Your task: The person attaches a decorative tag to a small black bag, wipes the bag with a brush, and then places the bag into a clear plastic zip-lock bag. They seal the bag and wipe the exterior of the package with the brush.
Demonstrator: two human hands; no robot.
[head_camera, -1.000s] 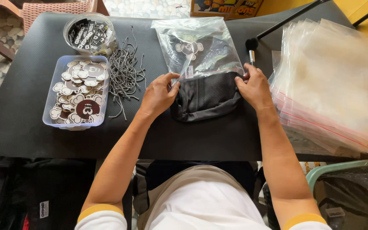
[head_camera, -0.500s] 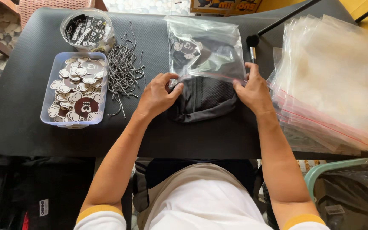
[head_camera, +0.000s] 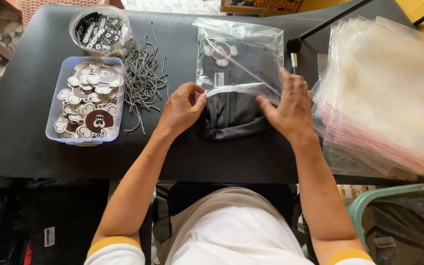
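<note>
Fingers of left hand [head_camera: 182, 108] and right hand [head_camera: 288, 105] pinch the clear bag [head_camera: 239, 61] mouth around a folded black garment [head_camera: 231, 115]; white label [head_camera: 219, 79] inside.

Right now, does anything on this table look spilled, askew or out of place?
Only the grey cords: they lie loose on the black table beside the tag tray, not in any container. The stack of clear bags is fanned unevenly. Nothing looks damaged.

Bare table [head_camera: 231, 162] lies before the hands; cords [head_camera: 143, 78] left, bag stack [head_camera: 384, 98] right.
</note>
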